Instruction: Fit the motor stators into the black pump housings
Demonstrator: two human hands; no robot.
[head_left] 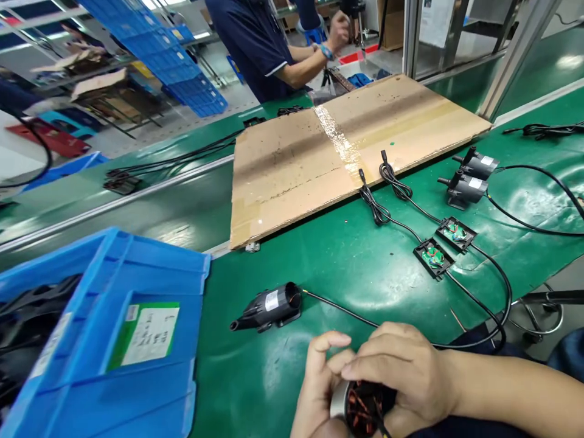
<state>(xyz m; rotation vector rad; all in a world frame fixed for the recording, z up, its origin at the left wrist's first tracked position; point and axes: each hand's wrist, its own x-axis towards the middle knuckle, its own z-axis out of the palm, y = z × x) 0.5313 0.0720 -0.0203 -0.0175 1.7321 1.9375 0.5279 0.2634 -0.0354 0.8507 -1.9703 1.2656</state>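
Observation:
Both my hands meet at the bottom edge over a small motor part (360, 413) with copper windings and a metal ring. My left hand (319, 389) cups it from below with curled fingers. My right hand (401, 371) wraps over the top, fingers closed on it. Just beyond them a black pump body (269, 309) lies on the green mat (347, 255), its thin black cable running right past my hands.
A blue crate (118, 340) with black parts stands at the left. A cardboard sheet (337, 146) lies ahead. Two open black boxes with circuit boards (444, 246), cables and two black pumps (469, 176) lie at the right. Another person in dark blue (264, 42) works across the conveyor.

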